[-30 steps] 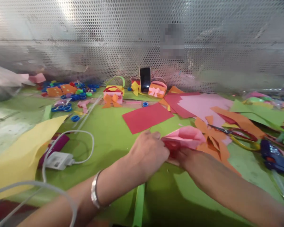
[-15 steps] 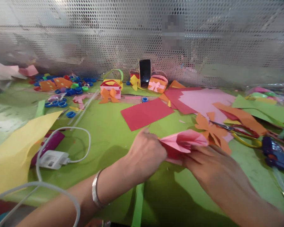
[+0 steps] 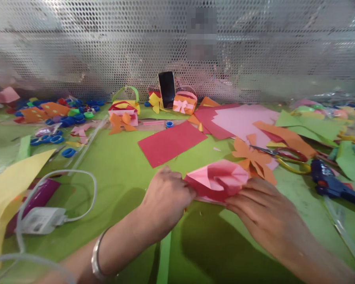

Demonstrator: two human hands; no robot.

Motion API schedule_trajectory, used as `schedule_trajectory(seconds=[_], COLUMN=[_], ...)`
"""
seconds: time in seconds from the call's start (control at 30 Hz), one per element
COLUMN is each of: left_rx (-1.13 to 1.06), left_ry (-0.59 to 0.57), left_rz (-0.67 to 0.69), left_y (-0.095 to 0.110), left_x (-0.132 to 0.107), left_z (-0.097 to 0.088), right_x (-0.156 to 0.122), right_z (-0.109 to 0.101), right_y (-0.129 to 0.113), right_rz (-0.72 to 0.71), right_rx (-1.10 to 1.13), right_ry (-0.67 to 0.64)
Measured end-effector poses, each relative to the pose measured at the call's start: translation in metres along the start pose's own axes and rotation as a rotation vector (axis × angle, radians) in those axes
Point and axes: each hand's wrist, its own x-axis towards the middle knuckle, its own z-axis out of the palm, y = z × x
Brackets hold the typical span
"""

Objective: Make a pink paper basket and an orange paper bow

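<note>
Between my two hands is a folded pink and red paper piece [image 3: 217, 177], its pink folds opening upward and its red side facing me. My left hand [image 3: 167, 195] pinches its left end, fingertips partly hidden behind the knuckles. At the right end, my right hand [image 3: 258, 201] grips the paper with its fingers bent around the edge. A flat red paper sheet [image 3: 173, 142] lies just beyond my left hand. An orange paper flower shape [image 3: 251, 157] rests beyond my right hand, with scissors [image 3: 292, 157] lying across its edge.
Small paper bags with bows [image 3: 185, 103] and an upright phone [image 3: 167, 90] stand along the back. A blue glue gun [image 3: 334, 185] lies right. A white charger [image 3: 43, 220] with its looping cable and a yellow sheet [image 3: 14, 193] are left. Paper sheets [image 3: 245, 118] lie back right.
The folded paper has turned and opened wider, showing more of its red side. Both hands still hold its ends, a little farther apart. The whole view has shifted slightly.
</note>
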Motion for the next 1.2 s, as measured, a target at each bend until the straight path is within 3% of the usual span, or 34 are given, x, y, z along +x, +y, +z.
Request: schedule_trajectory(seconds=[0.13,0.27,0.43,0.6,0.7,0.8,0.9,1.03,1.2], left_rx=[0.047,0.059,0.029,0.052,0.069,0.017,-0.101,-0.192,-0.312], left_ry=[0.069,0.158,0.198,0.234,0.257,0.245,0.157,0.086,0.105], left_rz=[0.024,0.03,0.074,0.099,0.132,0.15,0.097,-0.003,-0.104], left_y=[-0.002,-0.007,-0.012,-0.008,0.005,0.024,0.035,0.038,0.041], left_x=[-0.001,0.0,0.002,0.003,0.008,0.017,0.024,0.022,0.012], left_z=[0.001,0.002,-0.002,-0.006,-0.006,-0.002,0.006,0.013,0.01], right_x=[0.001,0.003,-0.016,-0.032,-0.032,-0.027,-0.024,-0.027,-0.03], right_z=[0.006,-0.009,-0.022,0.0,0.012,0.017,0.015,0.013,0.01], right_y=[-0.005,-0.001,0.007,-0.001,-0.008,-0.014,-0.018,-0.02,-0.014], right_rz=[0.056,0.101,0.284,0.503,0.527,0.513,0.504,0.549,0.57], right_rx=[0.015,0.024,-0.03,0.091,0.22,0.298,0.361,0.382,0.298], right_ry=[0.068,0.12,0.246,0.187,0.116,0.086,0.057,0.018,0.106])
